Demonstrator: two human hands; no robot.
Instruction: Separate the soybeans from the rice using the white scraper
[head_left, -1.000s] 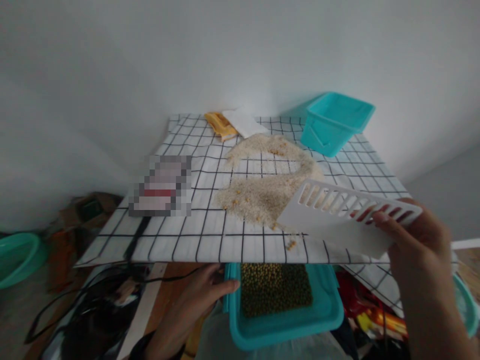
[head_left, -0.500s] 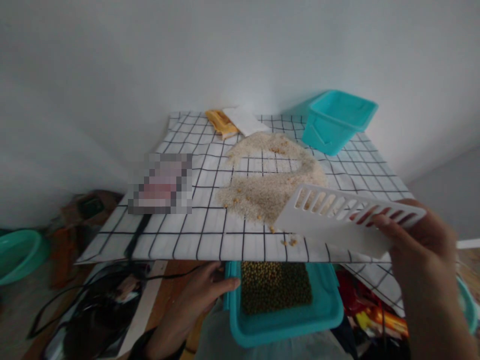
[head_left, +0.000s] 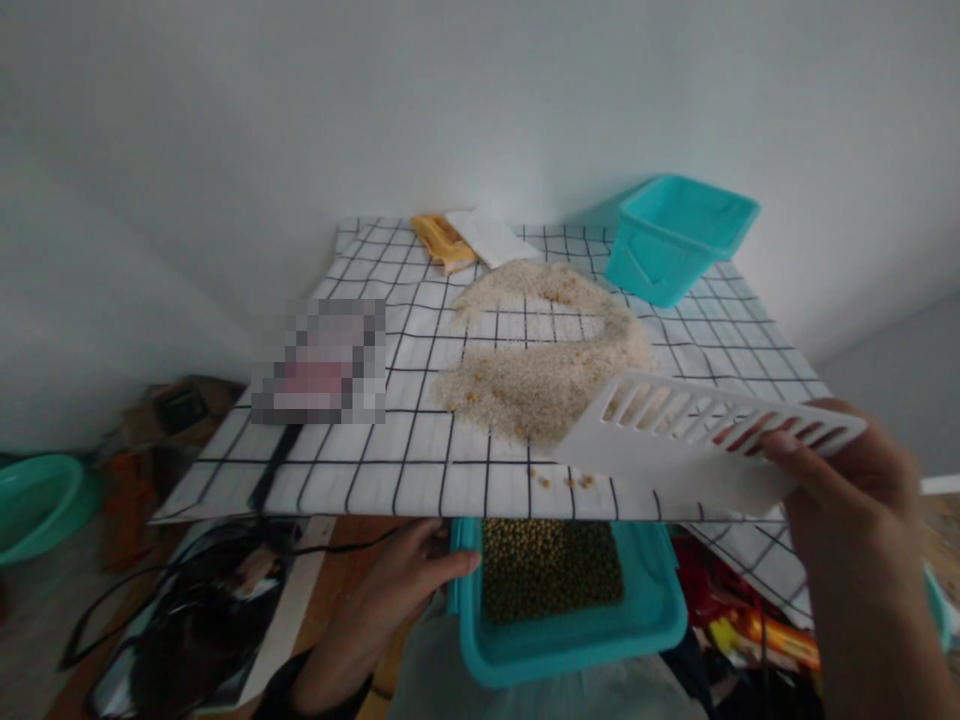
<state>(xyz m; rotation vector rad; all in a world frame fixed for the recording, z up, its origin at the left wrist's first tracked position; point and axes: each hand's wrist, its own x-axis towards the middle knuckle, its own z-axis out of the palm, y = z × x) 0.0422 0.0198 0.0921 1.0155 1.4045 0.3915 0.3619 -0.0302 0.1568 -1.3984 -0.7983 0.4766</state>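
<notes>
My right hand (head_left: 855, 510) grips a white slotted plastic scraper (head_left: 675, 440), its edge resting on the checked tablecloth (head_left: 420, 460) beside a pile of pale rice (head_left: 540, 370) mixed with yellowish beans. A few loose beans (head_left: 562, 482) lie near the table's front edge. My left hand (head_left: 397, 595) holds the left rim of a teal tray (head_left: 592, 640) below the table edge; the tray holds green-yellow beans (head_left: 551, 568).
A second teal tub (head_left: 675, 235) stands at the back right by the wall. An orange cloth (head_left: 442, 240) and a white packet (head_left: 491, 238) lie at the back. Black cables (head_left: 180, 610) and clutter cover the floor at left; a green basin (head_left: 34, 505) sits far left.
The scraper has shifted slightly right and up. A few beans now lie spread along the front edge. The left hand and tray have barely moved.
</notes>
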